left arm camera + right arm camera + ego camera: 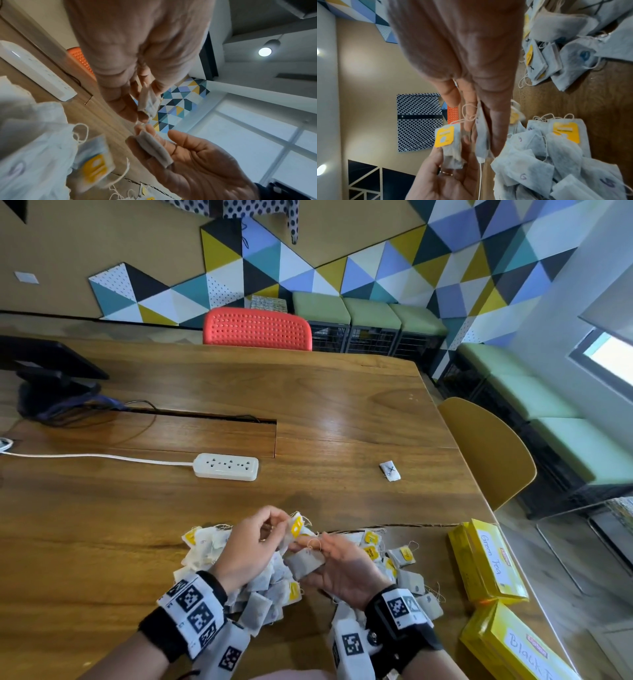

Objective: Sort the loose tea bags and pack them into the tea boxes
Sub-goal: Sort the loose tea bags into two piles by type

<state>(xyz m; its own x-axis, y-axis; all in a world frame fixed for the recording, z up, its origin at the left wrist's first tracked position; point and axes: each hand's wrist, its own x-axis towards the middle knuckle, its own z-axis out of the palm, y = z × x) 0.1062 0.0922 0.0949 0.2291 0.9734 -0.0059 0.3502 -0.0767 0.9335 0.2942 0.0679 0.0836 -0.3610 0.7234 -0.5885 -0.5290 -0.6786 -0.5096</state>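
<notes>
Two hands work just above the heap at the near edge of the table (308, 412). My right hand (342, 570) lies palm up with a grey tea bag (305, 565) resting across its fingers (154, 136), thumb close over it, its string (467, 113) looped loose around the fingertips. My left hand (250, 549) pinches a second tea bag (452, 150) between thumb and fingertips, its yellow tag (296, 526) standing up; the two strings look tangled together, though I cannot be sure. Under both hands lies the pile of loose tea bags (274, 590), some marked with a pen letter.

These bags are feather-light, soft and limp, and the paper likely tears if tugged by the thread. Best to take each by the flat body or the stiff tag, never by the string alone, and to part snagged threads gently.

To the right stand the yellow tea boxes: one labelled Black (513, 645) nearer, one labelled Green Tea (489, 559) beyond it. Farther off a single tea bag (389, 470) lies alone, well apart, then a power strip (226, 466) and a red chair (257, 328)
</notes>
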